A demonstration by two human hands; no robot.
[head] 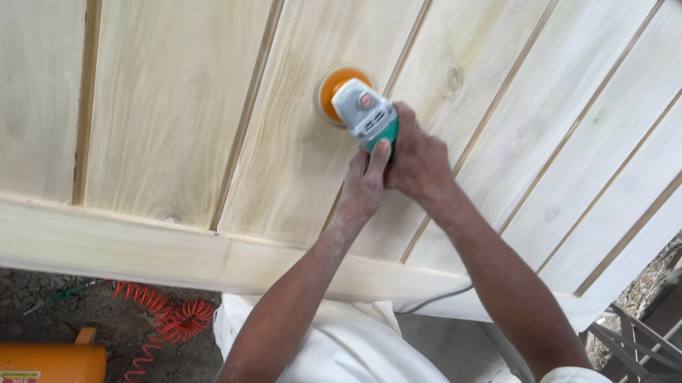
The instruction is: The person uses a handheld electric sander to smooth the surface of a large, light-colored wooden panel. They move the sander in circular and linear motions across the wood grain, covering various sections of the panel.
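A green and grey angle grinder [368, 116] with an orange sanding disc [337, 83] rests on a large pale wooden panel [175, 107] made of grooved planks. My right hand [417, 160] wraps the grinder's body from the right. My left hand [363, 187] grips the same tool from below, fingers against its green housing. The disc lies flat on one plank near the panel's middle. Both forearms are dusted with fine wood powder.
The panel's front rail [80, 242] runs across near me. Below it on the dirt floor stand an orange compressor tank [34, 382] and a coiled orange air hose [166, 320]. A grey cable [436, 298] hangs under the panel. Metal frame pieces [655, 329] sit at lower right.
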